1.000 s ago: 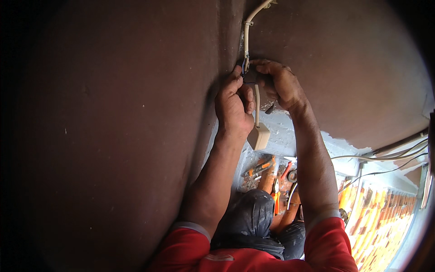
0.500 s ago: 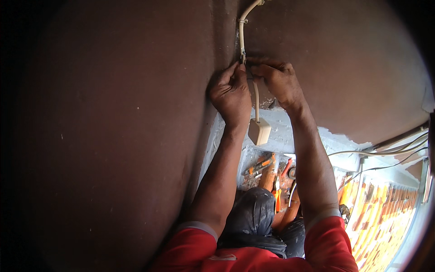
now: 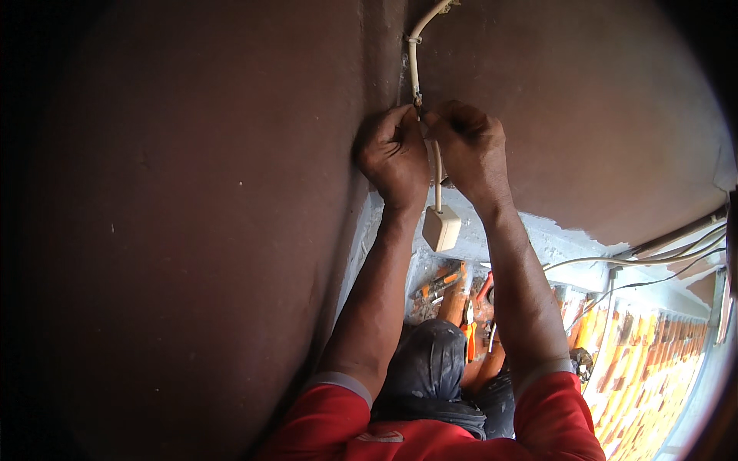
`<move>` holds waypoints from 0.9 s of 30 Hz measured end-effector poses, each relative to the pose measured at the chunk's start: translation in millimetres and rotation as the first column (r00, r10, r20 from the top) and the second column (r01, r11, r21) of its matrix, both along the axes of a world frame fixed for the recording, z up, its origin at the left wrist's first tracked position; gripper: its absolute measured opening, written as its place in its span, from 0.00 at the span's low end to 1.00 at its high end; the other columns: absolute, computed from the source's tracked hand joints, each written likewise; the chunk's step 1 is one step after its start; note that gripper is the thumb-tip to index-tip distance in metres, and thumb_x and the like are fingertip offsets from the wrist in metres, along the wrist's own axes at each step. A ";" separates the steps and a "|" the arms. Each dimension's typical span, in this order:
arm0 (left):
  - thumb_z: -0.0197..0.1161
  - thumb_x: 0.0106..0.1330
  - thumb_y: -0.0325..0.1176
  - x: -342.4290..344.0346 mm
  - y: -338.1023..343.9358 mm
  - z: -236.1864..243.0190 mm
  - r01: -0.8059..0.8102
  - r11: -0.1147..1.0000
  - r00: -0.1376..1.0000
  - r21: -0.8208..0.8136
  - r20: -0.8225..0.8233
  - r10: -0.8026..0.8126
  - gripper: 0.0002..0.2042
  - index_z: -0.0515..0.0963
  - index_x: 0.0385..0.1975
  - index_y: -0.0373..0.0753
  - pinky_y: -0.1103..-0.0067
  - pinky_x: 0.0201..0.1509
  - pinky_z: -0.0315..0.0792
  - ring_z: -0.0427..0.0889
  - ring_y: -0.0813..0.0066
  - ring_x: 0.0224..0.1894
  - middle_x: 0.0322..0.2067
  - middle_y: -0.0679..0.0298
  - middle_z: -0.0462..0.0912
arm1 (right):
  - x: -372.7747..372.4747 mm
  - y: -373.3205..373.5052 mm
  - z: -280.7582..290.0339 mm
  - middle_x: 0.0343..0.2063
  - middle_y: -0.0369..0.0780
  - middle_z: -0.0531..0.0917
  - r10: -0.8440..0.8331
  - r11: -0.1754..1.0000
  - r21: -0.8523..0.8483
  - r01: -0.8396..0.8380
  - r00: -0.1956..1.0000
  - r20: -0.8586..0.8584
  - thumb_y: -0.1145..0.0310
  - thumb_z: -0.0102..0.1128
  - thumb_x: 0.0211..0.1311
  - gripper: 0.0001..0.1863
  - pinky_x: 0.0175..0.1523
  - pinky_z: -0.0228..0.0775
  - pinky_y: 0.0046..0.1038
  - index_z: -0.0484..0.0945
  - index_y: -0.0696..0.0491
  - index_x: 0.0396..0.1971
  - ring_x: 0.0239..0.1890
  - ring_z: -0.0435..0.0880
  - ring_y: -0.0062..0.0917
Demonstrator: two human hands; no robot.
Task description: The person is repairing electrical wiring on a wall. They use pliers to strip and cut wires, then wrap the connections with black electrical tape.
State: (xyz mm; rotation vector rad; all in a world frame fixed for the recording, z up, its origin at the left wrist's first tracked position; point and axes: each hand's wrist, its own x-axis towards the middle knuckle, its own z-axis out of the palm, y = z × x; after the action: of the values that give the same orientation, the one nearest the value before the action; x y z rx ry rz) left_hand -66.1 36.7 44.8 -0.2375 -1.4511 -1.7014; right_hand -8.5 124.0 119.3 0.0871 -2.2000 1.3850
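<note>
A cream, round, plastic-sheathed cable (image 3: 413, 61) on the brown painted wall (image 3: 569, 146) ends at the left hand (image 3: 396, 157) and right hand (image 3: 475, 150), close together; what they clamp I cannot tell. Nearer, a cream, boxy plastic housing (image 3: 441, 228) hangs by a cream lead (image 3: 438, 177); its weight, I judge, could defeat a slack pinch.
</note>
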 end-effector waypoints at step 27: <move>0.63 0.84 0.28 26.4 -13.8 8.7 0.093 0.995 0.993 0.022 0.069 -0.095 0.11 0.87 0.40 0.27 0.76 0.41 0.78 0.85 0.80 0.37 0.35 0.61 0.92 | -19.3 -13.0 -3.8 0.37 0.47 0.94 -0.243 0.951 0.201 0.236 0.970 0.007 0.61 0.76 0.65 0.12 0.51 0.86 0.37 0.95 0.53 0.41 0.39 0.95 0.40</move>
State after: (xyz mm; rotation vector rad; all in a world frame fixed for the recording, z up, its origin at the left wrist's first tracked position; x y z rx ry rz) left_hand -39.7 22.9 53.5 -0.2418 -1.4953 -1.8142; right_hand -27.8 111.0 115.5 -0.1277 -2.2826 1.0396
